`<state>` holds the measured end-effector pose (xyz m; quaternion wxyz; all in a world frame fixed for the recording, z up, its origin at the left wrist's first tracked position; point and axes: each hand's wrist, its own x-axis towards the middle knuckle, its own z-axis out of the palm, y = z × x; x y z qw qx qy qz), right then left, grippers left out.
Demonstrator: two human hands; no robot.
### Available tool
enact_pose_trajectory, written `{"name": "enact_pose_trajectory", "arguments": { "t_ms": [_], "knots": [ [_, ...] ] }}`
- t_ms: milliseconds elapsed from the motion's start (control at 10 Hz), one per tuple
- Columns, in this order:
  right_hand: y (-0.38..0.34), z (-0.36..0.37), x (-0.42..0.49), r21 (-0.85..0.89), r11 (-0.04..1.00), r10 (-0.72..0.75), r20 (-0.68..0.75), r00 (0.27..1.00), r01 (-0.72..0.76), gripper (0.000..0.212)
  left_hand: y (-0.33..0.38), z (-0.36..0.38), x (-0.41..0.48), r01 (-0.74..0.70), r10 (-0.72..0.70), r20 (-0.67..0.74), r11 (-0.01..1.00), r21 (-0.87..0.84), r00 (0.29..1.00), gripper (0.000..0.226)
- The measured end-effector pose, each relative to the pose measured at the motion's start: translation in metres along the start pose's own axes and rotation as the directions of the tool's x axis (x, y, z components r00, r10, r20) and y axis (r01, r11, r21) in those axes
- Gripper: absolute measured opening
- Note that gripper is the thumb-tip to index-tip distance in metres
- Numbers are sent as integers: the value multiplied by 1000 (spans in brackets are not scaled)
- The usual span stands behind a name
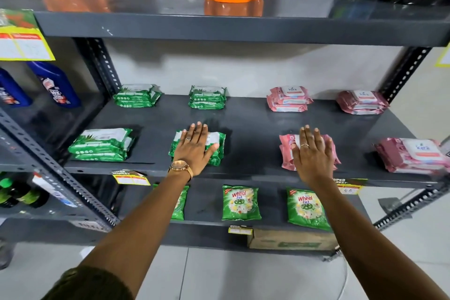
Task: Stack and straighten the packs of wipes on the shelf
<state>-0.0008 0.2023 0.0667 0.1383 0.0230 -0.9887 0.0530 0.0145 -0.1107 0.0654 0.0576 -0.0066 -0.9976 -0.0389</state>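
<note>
Both hands are flat on the middle shelf (pixel 255 129), palms down, fingers spread. The left hand (pixel 194 147) presses on a stack of green wipes (pixel 214 147) near the front edge, nothing gripped, fingers pointing to twelve o'clock. The right hand (pixel 313 153) lies open the same way on a stack of pink wipes (pixel 285 153), also close to the front lip.

Plenty of bare grey shelf between those two stacks, and a wide open lane running left to right between the front row and the back row. At nine o'clock from the left hand sits another green stack (pixel 102 145), its long side running left to right, slightly skewed. At three o'clock from the right hand, a pink stack (pixel 411 156) lies near the right edge of the shelf, white flap up.

Back row, along the wall: two green stacks (pixel 137 95) (pixel 207 97) and two pink stacks (pixel 288 98) (pixel 362 102), all lying flat, long sides across. The upright posts (pixel 102 66) hem the back corners.
</note>
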Motion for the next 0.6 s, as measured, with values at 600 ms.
{"name": "enact_pose_trajectory", "arguments": {
  "t_ms": [600],
  "knots": [
    [-6,-18,-4,68,997,-25,95,995,19,57,5,-11,-23,-216,214,-22,972,-88,976,93]
  ]
}}
